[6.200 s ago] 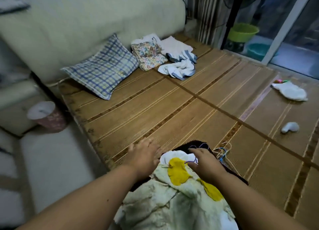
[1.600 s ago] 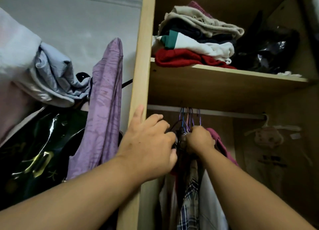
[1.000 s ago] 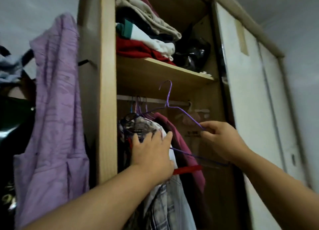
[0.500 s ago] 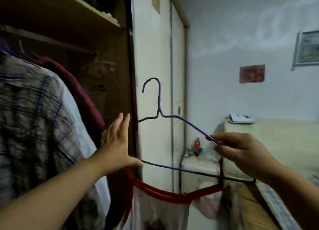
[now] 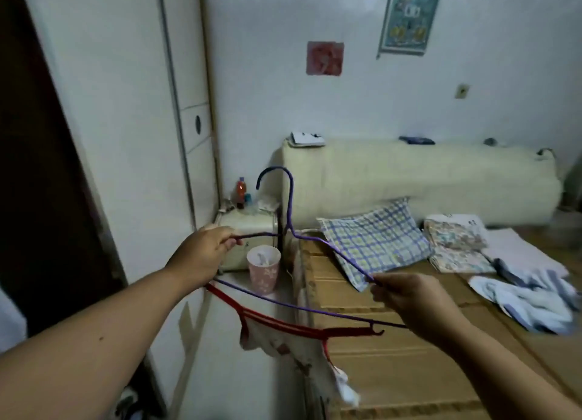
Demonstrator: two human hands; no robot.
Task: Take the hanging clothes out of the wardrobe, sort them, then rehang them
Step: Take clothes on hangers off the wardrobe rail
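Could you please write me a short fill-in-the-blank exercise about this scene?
Both the left hand and the right hand hold a ___ wire hanger.
A garment with ___ trim hangs from its bottom bar.
The pink bin stands on the ___ beside the bed.
Missing words: purple, red, floor.

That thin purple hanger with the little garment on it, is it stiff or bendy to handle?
Probably springy: the purple hanger is thin wire, and its lower bar looks bowed under the garment. Likely light, since left hand and right hand merely pinch it.
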